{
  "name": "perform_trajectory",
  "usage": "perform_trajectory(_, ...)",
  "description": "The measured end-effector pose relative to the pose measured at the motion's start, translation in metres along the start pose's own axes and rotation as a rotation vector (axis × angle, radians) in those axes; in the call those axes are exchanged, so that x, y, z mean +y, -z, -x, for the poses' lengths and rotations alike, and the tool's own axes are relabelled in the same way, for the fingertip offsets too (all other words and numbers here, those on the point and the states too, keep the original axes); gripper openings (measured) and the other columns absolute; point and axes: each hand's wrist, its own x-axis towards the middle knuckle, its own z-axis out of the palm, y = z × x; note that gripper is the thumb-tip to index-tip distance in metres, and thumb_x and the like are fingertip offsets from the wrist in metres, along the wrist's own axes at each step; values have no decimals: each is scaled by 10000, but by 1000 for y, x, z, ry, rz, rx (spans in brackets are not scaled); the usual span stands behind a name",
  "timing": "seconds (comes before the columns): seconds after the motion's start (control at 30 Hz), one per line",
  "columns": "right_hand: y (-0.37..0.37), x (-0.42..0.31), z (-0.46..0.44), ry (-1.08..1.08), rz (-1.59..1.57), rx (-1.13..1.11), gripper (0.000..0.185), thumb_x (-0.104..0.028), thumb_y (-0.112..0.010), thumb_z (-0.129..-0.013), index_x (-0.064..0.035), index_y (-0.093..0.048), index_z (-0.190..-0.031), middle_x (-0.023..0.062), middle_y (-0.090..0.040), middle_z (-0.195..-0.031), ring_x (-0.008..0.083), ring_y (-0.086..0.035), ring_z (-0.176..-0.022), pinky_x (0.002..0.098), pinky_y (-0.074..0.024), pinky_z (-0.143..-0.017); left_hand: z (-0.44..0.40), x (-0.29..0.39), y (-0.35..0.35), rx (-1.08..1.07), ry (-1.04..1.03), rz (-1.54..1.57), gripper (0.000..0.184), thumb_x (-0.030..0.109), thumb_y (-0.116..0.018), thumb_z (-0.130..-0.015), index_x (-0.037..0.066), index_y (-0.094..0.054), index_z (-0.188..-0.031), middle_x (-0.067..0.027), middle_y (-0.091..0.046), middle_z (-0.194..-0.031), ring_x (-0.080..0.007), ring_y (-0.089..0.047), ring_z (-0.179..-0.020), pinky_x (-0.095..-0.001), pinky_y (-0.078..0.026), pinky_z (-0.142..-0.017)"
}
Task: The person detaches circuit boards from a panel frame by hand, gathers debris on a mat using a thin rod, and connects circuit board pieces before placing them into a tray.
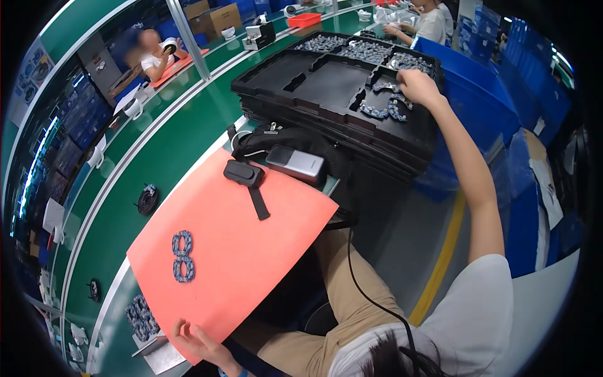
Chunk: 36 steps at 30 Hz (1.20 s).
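My right hand reaches to the right side of a black compartment tray. Its fingers are drawn together beside several curved blue-grey circuit boards; what lies between the fingertips is hidden. Over the near edge of a salmon-coloured mat, my left hand is open with fingers apart and nothing in it. A figure-eight-shaped pair of circuit boards rests flat on the mat. Close to my left hand stands a cluster of similar boards, by a metal plate.
A black device with a strap and a grey power bank lie at the mat's far edge. Beyond runs a green conveyor carrying a coiled black cable. Blue bins flank the tray. Other people work farther off.
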Motion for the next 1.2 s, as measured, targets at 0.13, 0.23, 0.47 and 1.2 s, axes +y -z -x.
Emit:
perform_trajectory(0.13, 0, 25, 11, -66, 13, -127, 160, -152, -617, -759, -53, -646, -882, 157, -669, -934, 315, -639, -907, 405, -509, -790, -1, -24, 18, 27, -162, -173, 382, 179, -621, -888, -27, -503, -1186, -167, -545, -1074, -276, -547, -944, -349, -483, -793)
perform_trajectory(0.23, 21, 20, 20, -83, 18, -110, 184, -204, -660, -753, -50, -644, -853, 142, -676, -910, 303, -645, -870, 389, -513, -757, -3, -27, 13, 38, -72, -175, 383, 216, -640, -882, -21, -528, -1161, -161, -550, -1074, -263, -548, -934, -345, -489, -787)
perform_trajectory(0.47, 26, -13, 42, 177, -351, -111, 144, -152, -669, -776, -20, -636, -822, 108, -644, -758, 234, -633, -722, 338, -503, -684, -16, -13, 18, -19, -194, -499, 269, 207, -652, -880, -2, -589, -1037, -104, -578, -965, -213, -562, -851, -324, -490, -737)
perform_trajectory(1.2, 68, -192, 182, 678, -882, 45, 90, 56, -593, -759, 9, -622, -830, 104, -632, -837, 224, -620, -807, 312, -480, -744, -9, -29, 23, -104, -55, -520, 469, 118, -639, -797, -23, -450, -1202, -197, -456, -1198, -367, -400, -1146, -463, -290, -1015)
